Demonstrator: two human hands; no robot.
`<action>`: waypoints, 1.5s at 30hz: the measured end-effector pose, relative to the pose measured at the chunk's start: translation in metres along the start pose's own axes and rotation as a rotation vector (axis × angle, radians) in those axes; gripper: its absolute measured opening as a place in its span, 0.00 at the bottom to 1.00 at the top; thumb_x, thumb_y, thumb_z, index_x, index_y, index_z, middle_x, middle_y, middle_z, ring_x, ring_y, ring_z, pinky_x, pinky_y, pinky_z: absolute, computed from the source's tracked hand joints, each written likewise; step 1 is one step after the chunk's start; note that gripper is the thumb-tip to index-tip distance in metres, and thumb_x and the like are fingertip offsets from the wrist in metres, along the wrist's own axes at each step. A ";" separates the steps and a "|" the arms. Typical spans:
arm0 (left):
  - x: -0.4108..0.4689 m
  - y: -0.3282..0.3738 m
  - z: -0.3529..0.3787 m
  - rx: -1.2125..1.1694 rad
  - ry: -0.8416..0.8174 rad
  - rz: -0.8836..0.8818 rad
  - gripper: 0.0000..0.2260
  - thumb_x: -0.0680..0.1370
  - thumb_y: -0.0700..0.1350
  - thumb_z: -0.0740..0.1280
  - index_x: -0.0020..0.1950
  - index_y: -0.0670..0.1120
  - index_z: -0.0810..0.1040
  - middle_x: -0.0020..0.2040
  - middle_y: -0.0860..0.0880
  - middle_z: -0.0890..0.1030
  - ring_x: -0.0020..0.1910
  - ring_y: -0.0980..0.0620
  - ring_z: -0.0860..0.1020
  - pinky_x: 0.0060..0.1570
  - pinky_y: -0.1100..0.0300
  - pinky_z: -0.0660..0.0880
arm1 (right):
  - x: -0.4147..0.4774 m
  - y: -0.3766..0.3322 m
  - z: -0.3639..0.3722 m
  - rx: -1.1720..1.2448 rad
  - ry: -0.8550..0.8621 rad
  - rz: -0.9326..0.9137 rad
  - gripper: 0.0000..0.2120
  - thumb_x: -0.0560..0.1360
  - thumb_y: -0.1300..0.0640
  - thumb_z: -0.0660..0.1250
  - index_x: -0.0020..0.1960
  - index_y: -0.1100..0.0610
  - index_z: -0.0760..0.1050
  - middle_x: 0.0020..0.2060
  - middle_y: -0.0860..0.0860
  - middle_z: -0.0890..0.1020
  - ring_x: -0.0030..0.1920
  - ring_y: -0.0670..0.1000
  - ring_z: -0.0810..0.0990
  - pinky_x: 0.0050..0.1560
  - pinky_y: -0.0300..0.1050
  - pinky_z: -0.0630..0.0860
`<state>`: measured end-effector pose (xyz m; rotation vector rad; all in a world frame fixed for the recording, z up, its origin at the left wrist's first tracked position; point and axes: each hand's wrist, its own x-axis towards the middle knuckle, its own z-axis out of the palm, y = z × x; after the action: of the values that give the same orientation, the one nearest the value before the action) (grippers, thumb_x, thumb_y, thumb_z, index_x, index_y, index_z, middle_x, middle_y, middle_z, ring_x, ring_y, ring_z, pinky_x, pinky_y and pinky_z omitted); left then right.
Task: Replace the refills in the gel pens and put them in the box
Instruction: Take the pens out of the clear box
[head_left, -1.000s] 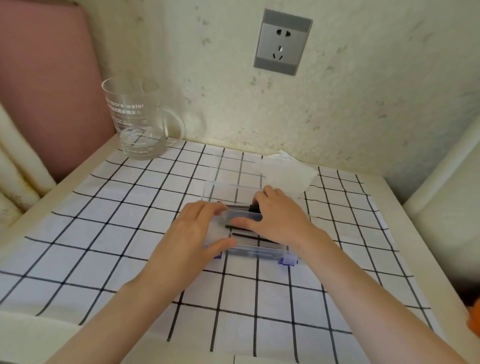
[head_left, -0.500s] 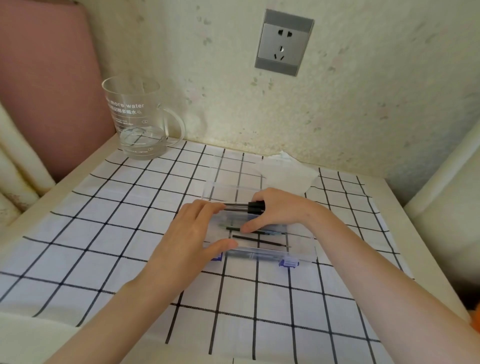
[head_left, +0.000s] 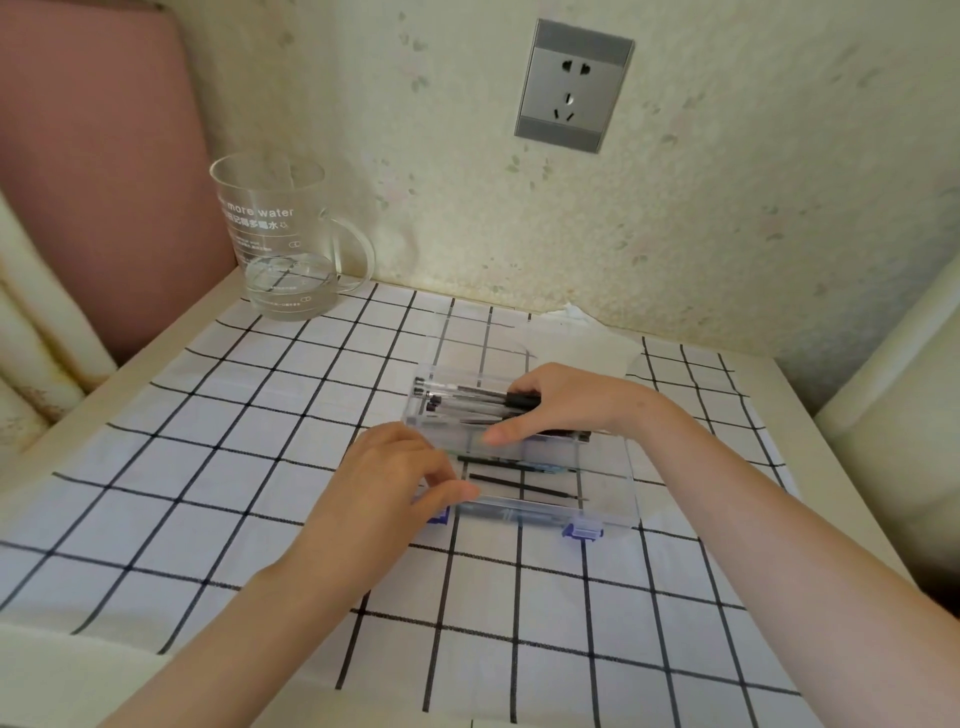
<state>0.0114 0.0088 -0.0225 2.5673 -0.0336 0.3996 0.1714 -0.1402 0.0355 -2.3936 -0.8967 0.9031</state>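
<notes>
Clear box (head_left: 608, 480): left hand (head_left: 395, 478) pinches its 9 o'clock end; right hand (head_left: 571, 400) fingers clamped round pens (head_left: 467, 397) at 12 o'clock.

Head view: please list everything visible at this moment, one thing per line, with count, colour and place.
box: one, clear with blue latches, open, centre of the cloth
gel pens: a bundle, count unclear, clear and black, far side of the box
refills: at least two, black, loose in the box
glass mug: one, clear, a little water, back left
tissue: one, white, behind the box
tablecloth: one, white with black grid, over the table
wall socket: one, grey, on the wall
panel: one, pink, far left
left hand: grips the box's near left end
right hand: holds the gel pens
</notes>
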 end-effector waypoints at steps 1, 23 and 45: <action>0.000 0.000 0.001 0.000 0.003 0.005 0.19 0.69 0.66 0.55 0.33 0.54 0.77 0.36 0.58 0.78 0.44 0.58 0.72 0.50 0.62 0.65 | 0.000 0.001 0.000 0.030 -0.002 -0.007 0.26 0.65 0.40 0.75 0.46 0.62 0.77 0.38 0.53 0.77 0.40 0.50 0.74 0.44 0.44 0.68; -0.012 0.024 -0.040 -0.115 0.288 -0.088 0.17 0.62 0.64 0.68 0.36 0.53 0.69 0.36 0.59 0.73 0.42 0.63 0.71 0.37 0.71 0.66 | -0.094 -0.015 0.031 0.019 0.230 -0.097 0.09 0.69 0.52 0.74 0.38 0.49 0.73 0.25 0.40 0.75 0.24 0.39 0.70 0.26 0.29 0.63; -0.060 0.036 0.002 0.035 -0.038 0.213 0.09 0.74 0.50 0.59 0.47 0.52 0.78 0.43 0.58 0.80 0.40 0.60 0.76 0.40 0.66 0.71 | -0.124 0.006 0.136 -0.186 0.411 -0.204 0.28 0.71 0.42 0.68 0.68 0.48 0.67 0.63 0.40 0.67 0.62 0.42 0.66 0.60 0.27 0.59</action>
<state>-0.0493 -0.0265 -0.0227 2.6142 -0.3182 0.4339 0.0066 -0.2097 -0.0104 -2.4522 -1.0661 0.2443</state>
